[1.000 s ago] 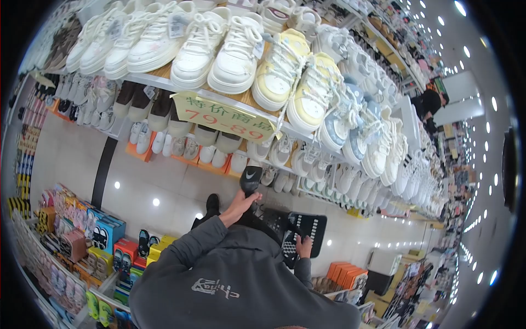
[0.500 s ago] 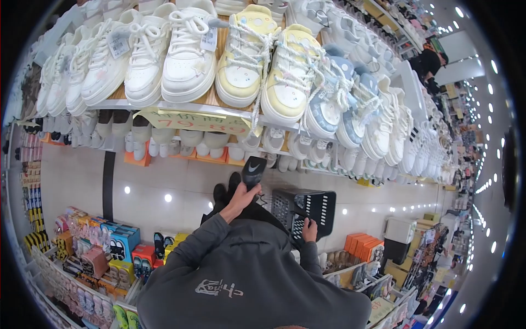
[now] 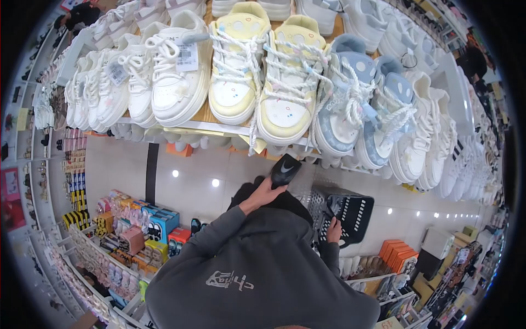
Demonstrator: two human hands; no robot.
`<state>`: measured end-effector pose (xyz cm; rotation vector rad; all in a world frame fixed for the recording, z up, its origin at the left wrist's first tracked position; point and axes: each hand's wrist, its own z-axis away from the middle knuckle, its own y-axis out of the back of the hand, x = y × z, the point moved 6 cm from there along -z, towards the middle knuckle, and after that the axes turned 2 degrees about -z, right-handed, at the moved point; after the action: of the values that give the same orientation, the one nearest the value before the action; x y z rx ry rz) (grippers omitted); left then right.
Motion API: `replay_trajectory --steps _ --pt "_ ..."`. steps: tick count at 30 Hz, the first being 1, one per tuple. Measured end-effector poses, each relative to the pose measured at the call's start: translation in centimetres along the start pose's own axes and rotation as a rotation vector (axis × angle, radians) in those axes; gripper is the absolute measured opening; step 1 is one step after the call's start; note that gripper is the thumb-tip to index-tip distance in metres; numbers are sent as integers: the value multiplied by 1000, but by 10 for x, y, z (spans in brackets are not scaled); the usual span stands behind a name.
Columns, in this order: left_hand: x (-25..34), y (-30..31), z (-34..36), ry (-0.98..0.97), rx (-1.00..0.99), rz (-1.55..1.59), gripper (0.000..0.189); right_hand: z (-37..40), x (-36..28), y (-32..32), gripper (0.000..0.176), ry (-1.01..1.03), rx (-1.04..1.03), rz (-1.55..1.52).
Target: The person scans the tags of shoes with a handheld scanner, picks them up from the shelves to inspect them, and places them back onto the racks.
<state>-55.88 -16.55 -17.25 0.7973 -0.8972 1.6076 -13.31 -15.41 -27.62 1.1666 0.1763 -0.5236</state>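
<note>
My left hand [image 3: 264, 196] is wrapped round a black handheld barcode scanner [image 3: 285, 170], its head tilted toward the shelf of shoes. With my right hand [image 3: 333, 229] I grip a black shopping basket [image 3: 357, 219] with slotted sides, at my right side over the floor. Ahead of the scanner, on the shelf edge, stand a yellow-and-white pair of sneakers [image 3: 287, 109] with thick rope laces. Blue-and-white sneakers [image 3: 341, 131] are to their right. Left of them, a white sneaker [image 3: 176, 101] carries a paper barcode tag [image 3: 187, 56].
More white shoes line the wooden shelf [image 3: 200, 116] and hang over the aisle. Behind me on the left are shoe racks with blue shoe boxes [image 3: 163, 222]; orange boxes [image 3: 397, 255] sit on the right. The tiled floor [image 3: 118, 170] runs between. Another person [image 3: 82, 15] is at far left.
The view has turned and come closer to the shelf, so the shoes look larger and shifted. Both hands keep their grip on the scanner and the basket.
</note>
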Motion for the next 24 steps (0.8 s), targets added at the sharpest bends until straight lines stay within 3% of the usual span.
replay_trajectory --steps 7,11,18,21,24 --pt "32 -27 -5 -272 -61 -29 39 0 -40 -10 50 51 35 -75" --pt "32 -30 -6 -250 -161 -21 44 7 -56 -31 49 52 95 -97" --pt "38 11 11 -269 -286 -66 50 39 -97 -73 55 44 112 -168" --pt "34 41 22 -269 -264 -108 49 52 -110 -94 54 110 121 -338" --pt "29 69 34 -272 -202 -88 45 74 -119 -109 52 40 4 -480"
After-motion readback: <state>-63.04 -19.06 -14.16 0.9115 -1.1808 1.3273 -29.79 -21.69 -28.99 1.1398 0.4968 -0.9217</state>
